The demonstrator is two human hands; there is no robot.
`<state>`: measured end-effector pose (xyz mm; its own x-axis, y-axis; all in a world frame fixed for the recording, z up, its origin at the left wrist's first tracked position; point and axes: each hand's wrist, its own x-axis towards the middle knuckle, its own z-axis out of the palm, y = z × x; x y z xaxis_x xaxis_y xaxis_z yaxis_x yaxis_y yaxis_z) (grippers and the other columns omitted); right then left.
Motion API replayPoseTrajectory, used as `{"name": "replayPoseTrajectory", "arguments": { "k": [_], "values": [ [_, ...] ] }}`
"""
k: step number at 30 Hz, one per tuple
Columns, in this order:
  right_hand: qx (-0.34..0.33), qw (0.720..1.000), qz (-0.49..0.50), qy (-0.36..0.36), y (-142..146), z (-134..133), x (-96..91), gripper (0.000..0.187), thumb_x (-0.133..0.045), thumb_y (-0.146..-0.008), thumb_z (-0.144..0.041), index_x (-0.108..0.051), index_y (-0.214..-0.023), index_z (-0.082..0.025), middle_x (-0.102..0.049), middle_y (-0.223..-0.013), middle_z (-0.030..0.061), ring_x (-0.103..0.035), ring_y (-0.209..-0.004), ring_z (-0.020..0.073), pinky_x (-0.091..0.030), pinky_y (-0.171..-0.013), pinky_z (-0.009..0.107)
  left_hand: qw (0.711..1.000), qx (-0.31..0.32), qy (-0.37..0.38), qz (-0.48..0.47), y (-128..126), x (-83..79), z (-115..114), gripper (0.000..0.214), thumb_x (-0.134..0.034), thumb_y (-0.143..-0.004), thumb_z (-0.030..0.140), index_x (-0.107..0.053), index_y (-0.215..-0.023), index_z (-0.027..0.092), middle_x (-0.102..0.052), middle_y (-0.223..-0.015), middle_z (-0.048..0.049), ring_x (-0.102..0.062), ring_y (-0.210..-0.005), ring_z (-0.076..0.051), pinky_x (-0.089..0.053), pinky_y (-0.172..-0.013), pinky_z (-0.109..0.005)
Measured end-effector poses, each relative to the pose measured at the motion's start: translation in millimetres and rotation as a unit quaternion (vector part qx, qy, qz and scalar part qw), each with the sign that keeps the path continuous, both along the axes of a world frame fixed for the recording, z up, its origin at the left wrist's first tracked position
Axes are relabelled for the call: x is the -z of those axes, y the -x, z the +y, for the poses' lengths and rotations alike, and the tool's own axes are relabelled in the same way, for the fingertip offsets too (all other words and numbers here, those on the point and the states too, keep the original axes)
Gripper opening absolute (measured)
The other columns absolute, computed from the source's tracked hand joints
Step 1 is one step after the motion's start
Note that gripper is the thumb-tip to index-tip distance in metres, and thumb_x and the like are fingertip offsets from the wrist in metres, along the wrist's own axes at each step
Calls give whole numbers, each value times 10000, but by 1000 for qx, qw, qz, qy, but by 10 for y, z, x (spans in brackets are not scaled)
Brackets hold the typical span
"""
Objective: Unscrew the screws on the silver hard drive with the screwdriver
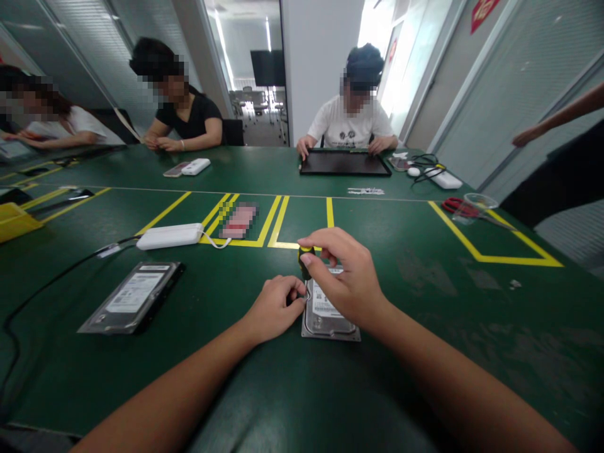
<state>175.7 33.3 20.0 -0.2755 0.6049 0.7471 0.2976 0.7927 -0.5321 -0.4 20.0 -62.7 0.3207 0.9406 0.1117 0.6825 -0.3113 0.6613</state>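
Note:
A silver hard drive lies flat on the green table in front of me. My right hand is closed round a screwdriver with a yellow and black handle, held upright over the drive's near-left part. My left hand is curled, its fingertips pinched at the drive's left edge beside the screwdriver's shaft. Whether anything is between those fingers is hidden. A second hard drive lies to the left, apart from both hands.
A white power bank with a cable lies beyond the second drive. Yellow tape lines mark boxes on the table. Red scissors, a black tray and several seated people are across the table. A yellow bin sits far left.

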Motion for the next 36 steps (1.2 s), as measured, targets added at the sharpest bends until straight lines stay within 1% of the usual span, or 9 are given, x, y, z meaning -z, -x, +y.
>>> {"name": "replayPoseTrajectory", "arguments": {
  "k": [5,9,16,19,24,27,30,32,36],
  "values": [
    [0,1000,-1,-10,-5,-6,-1,121,-627,-886,-159,-663,-993,-202,-665,-944,22,-594,-865,151,-467,-732,300,1000,4,-7,-2,5,6,2,83,-610,-831,248,-579,-795,180,-531,-715,27,-492,-693,-153,-317,-646,-278],
    [16,1000,8,2,-1,-7,9,117,-673,-853,-167,-648,-966,-187,-633,-932,28,-582,-872,153,-467,-724,293,1000,5,-9,-3,16,25,8,78,-612,-827,242,-580,-793,179,-539,-722,28,-499,-690,-150,-317,-643,-276],
    [6,1000,10,8,0,-21,5,168,-566,-886,-129,-651,-1015,-198,-691,-1013,37,-616,-898,162,-470,-748,320,1000,1,-7,-3,8,24,4,93,-602,-842,252,-583,-783,182,-549,-711,27,-504,-695,-156,-316,-645,-277],
    [6,1000,6,2,-2,-19,9,139,-610,-877,-146,-649,-998,-200,-688,-976,26,-609,-878,158,-468,-740,315,1000,1,-7,-1,7,28,6,101,-606,-843,261,-580,-785,182,-545,-715,25,-501,-692,-155,-315,-644,-279],
    [21,1000,6,2,1,-7,11,144,-689,-839,-170,-660,-979,-187,-632,-937,28,-583,-872,155,-474,-736,300,1000,0,-7,5,10,33,6,100,-612,-839,266,-584,-791,182,-537,-717,24,-498,-691,-156,-311,-637,-281],
    [23,1000,10,7,4,-13,7,132,-642,-862,-169,-675,-989,-182,-628,-951,45,-590,-893,163,-486,-771,319,1000,1,-3,1,5,14,0,97,-601,-847,264,-591,-796,182,-546,-718,23,-504,-696,-157,-321,-642,-283],
    [3,1000,15,6,6,-23,3,188,-555,-880,-125,-668,-1017,-188,-663,-994,53,-609,-939,173,-489,-826,348,1000,3,-3,1,0,-2,-4,98,-596,-849,260,-596,-790,182,-558,-718,22,-510,-702,-158,-329,-647,-285],
    [-4,1000,11,1,7,-23,3,205,-542,-879,-109,-663,-1024,-187,-676,-1005,53,-614,-951,175,-486,-842,357,1000,2,-4,2,1,-2,-3,98,-595,-848,259,-596,-789,180,-559,-718,21,-513,-703,-159,-330,-644,-284],
    [22,1000,3,-1,12,-11,5,129,-616,-866,-156,-656,-984,-188,-648,-943,42,-588,-880,167,-478,-766,326,1000,-1,-4,0,10,15,4,93,-601,-841,262,-588,-794,183,-554,-720,22,-515,-701,-158,-327,-636,-280]
  ]
}}
